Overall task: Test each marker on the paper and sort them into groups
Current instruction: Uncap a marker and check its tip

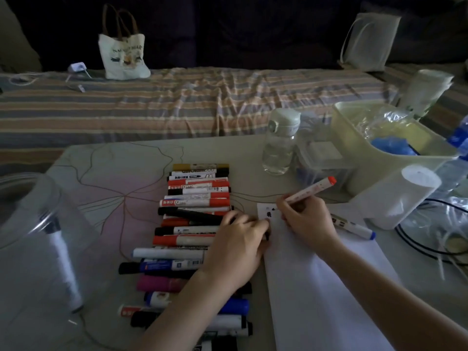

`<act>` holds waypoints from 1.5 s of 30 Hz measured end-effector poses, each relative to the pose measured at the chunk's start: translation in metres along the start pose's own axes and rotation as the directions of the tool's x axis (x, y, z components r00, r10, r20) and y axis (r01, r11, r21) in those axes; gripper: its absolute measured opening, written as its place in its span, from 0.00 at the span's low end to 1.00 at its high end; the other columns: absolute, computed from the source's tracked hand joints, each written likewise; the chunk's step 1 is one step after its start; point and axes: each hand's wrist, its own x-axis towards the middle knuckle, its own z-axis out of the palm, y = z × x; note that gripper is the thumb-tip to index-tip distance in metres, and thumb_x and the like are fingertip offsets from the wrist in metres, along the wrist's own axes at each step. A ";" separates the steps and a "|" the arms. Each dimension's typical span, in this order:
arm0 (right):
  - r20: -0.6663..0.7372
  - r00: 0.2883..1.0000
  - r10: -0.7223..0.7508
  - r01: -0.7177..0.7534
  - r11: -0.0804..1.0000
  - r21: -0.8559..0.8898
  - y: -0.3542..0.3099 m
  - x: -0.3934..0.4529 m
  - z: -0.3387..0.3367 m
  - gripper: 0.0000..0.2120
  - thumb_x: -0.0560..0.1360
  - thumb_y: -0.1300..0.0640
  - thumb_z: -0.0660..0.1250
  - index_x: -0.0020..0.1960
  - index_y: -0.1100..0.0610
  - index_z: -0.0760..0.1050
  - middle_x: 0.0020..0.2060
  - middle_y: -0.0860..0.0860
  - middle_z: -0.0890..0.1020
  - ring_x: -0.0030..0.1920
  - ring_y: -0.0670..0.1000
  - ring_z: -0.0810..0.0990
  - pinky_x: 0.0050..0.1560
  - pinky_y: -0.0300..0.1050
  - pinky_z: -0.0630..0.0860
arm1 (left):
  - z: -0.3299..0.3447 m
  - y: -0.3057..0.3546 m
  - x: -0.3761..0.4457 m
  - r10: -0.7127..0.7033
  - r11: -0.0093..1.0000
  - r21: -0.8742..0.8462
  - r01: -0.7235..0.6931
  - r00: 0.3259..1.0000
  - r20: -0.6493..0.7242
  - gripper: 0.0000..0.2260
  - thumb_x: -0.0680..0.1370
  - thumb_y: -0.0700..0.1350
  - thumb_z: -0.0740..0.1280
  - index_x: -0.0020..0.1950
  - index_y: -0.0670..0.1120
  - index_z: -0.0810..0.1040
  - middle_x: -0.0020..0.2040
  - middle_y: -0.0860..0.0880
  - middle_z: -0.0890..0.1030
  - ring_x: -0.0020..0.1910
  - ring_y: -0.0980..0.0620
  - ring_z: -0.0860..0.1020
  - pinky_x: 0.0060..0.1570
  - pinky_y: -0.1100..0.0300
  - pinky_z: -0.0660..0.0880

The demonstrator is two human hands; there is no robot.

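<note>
Both forearms reach in: left hand (238, 245) presses the paper (316, 287) flat beside the marker row (195, 224), right hand (307, 221) grips a red-capped marker (312, 190) on it

I can half read dark capitals, seemingly "NAUGHTY BEAR", on the tote bag (123, 57), while the print on my markers (197, 196) is too blurred.
</note>
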 end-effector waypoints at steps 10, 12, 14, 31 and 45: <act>0.003 1.000 -0.005 0.005 1.000 0.026 0.004 -0.003 -0.001 0.07 0.74 0.54 0.73 0.38 0.56 0.81 0.28 0.49 0.83 0.25 0.44 0.80 0.29 0.37 0.74 | 0.000 -0.005 0.002 0.014 0.996 -0.088 -0.013 1.000 0.017 0.11 0.75 0.47 0.70 0.57 0.51 0.80 0.58 0.55 0.81 0.58 0.53 0.76 0.66 0.54 0.64; -0.024 0.999 -0.034 0.035 0.999 0.014 0.006 -0.007 -0.001 0.08 0.73 0.53 0.73 0.38 0.56 0.81 0.27 0.49 0.83 0.25 0.44 0.80 0.30 0.34 0.74 | 0.000 -0.004 0.001 0.032 0.997 -0.066 -0.029 0.999 0.032 0.11 0.76 0.47 0.68 0.57 0.53 0.81 0.60 0.55 0.80 0.58 0.52 0.76 0.66 0.52 0.64; -0.044 0.998 -0.054 0.055 0.998 0.015 0.008 -0.008 0.000 0.08 0.73 0.53 0.73 0.39 0.57 0.81 0.27 0.49 0.83 0.25 0.44 0.80 0.29 0.31 0.74 | 0.000 -0.005 0.001 0.036 0.998 -0.046 -0.034 0.998 0.046 0.11 0.77 0.47 0.66 0.58 0.54 0.81 0.60 0.54 0.79 0.59 0.52 0.75 0.67 0.50 0.64; -0.040 0.997 -0.060 0.062 0.997 0.039 0.017 -0.003 0.004 0.07 0.74 0.55 0.72 0.41 0.57 0.80 0.30 0.50 0.84 0.26 0.46 0.82 0.33 0.41 0.80 | -0.001 -0.004 0.002 0.011 0.998 -0.066 -0.005 0.997 0.081 0.13 0.77 0.48 0.67 0.61 0.56 0.80 0.64 0.54 0.78 0.63 0.53 0.73 0.70 0.51 0.58; -0.029 0.997 -0.072 0.073 0.996 0.060 0.017 -0.002 0.005 0.05 0.74 0.54 0.73 0.42 0.55 0.81 0.30 0.49 0.84 0.26 0.45 0.81 0.31 0.36 0.77 | -0.003 -0.001 0.001 -0.004 0.998 -0.062 0.007 0.999 0.054 0.16 0.78 0.49 0.67 0.65 0.52 0.74 0.62 0.54 0.79 0.64 0.55 0.73 0.71 0.59 0.51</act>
